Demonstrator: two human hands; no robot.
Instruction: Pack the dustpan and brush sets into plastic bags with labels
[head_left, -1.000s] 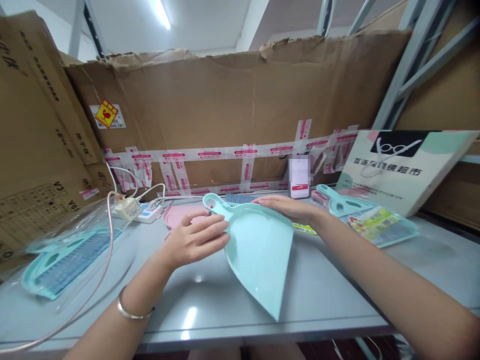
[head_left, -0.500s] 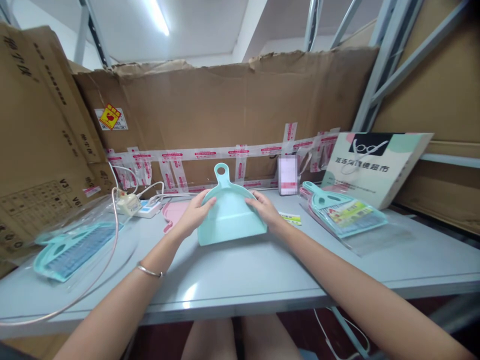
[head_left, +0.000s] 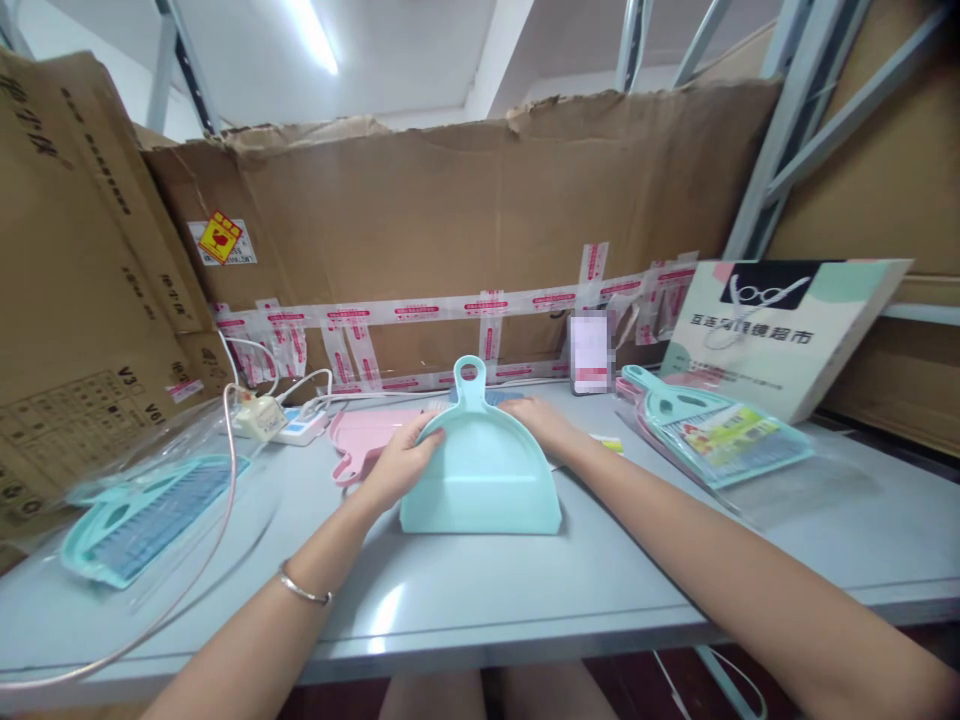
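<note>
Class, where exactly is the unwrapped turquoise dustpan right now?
In the head view, the dustpan is just below centre, its left edge in the left hand, with the pink plastic piece to its left.

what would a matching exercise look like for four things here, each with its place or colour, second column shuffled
1. centre dustpan
2. phone
3. bracelet
4. diamond label

A. silver
B. red and yellow
C. gripped by the left hand
D. upright at the back of the table

Pairs: 1-C, 2-D, 3-A, 4-B
</note>
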